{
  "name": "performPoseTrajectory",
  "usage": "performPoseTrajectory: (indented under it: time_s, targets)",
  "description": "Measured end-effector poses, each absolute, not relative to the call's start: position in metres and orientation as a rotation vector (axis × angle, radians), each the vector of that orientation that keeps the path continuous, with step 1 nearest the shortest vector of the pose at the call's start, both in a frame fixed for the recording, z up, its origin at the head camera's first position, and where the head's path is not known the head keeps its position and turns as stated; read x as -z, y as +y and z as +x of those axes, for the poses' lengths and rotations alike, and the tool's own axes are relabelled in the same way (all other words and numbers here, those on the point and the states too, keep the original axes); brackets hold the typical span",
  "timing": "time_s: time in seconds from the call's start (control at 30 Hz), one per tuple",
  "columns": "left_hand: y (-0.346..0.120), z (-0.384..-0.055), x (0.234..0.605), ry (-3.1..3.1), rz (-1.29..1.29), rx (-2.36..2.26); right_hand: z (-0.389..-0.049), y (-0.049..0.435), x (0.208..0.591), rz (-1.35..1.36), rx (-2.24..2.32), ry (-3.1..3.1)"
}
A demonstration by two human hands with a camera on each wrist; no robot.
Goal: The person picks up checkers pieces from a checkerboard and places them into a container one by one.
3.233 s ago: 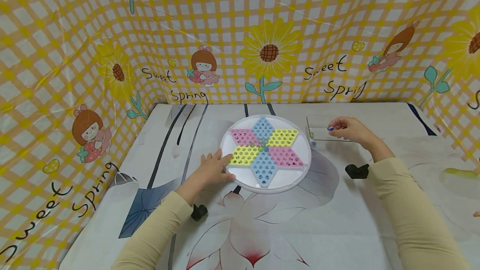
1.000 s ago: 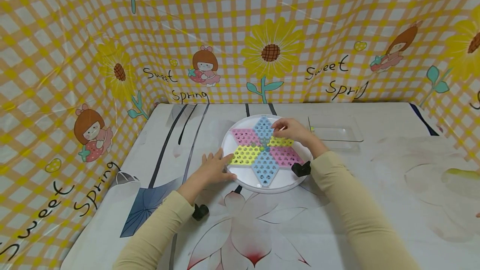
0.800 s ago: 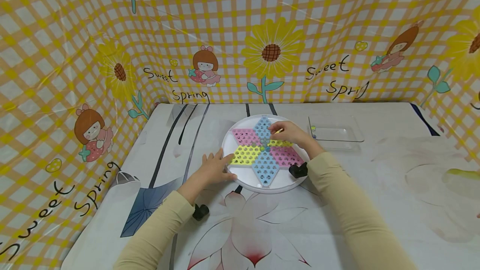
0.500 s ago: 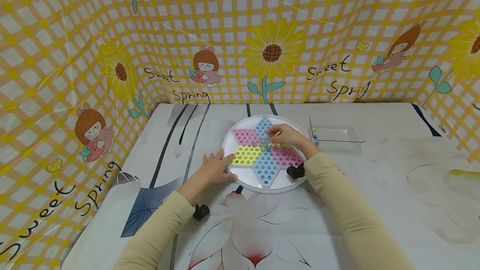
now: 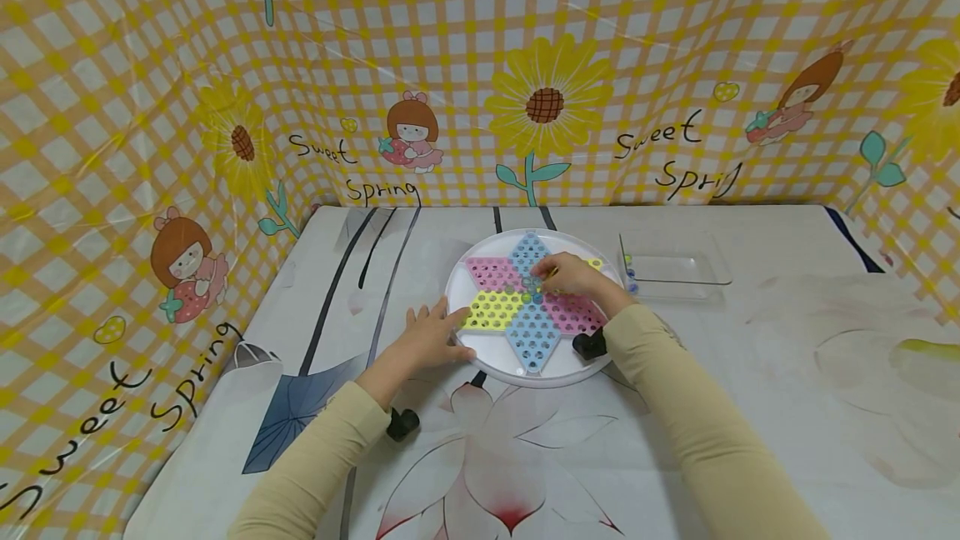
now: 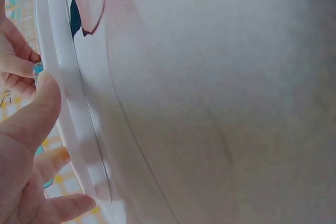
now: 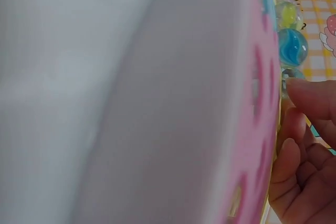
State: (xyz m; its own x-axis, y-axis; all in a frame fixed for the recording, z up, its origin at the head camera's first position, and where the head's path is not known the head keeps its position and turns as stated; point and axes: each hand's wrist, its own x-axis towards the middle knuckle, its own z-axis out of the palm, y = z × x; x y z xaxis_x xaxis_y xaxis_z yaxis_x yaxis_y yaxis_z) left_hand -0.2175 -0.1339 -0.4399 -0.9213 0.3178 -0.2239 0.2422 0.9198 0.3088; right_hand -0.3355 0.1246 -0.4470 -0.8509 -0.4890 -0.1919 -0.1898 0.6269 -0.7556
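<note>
As the right hand (image 5: 573,275) has been brought inward, a marble (image 6: 38,68) apparently pinched in its narrow grip is positioned for seating near the centre of the board (image 5: 489,352), touched at eight o'clock by the left hand (image 5: 426,340).

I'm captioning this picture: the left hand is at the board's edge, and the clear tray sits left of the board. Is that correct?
No: the clear tray sits right of the board, as the head view shows. The left hand is at the board's edge.
</note>
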Motion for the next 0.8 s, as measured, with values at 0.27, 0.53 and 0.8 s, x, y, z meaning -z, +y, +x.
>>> performPoseTrajectory:
  time_s: [0.27, 0.53, 0.8]
  targets:
    - [-0.134, -0.219, 0.441, 2.805, 0.415, -0.405, -0.332, 0.120, 0.442, -0.500, 0.989, 2.534]
    - [-0.134, -0.220, 0.443, 2.808, 0.416, -0.401, -0.327, 0.119, 0.438, -0.527, 0.951, 2.571]
    - [-0.134, -0.221, 0.444, 2.813, 0.416, -0.384, -0.328, 0.119, 0.440, -0.550, 0.935, 2.583]
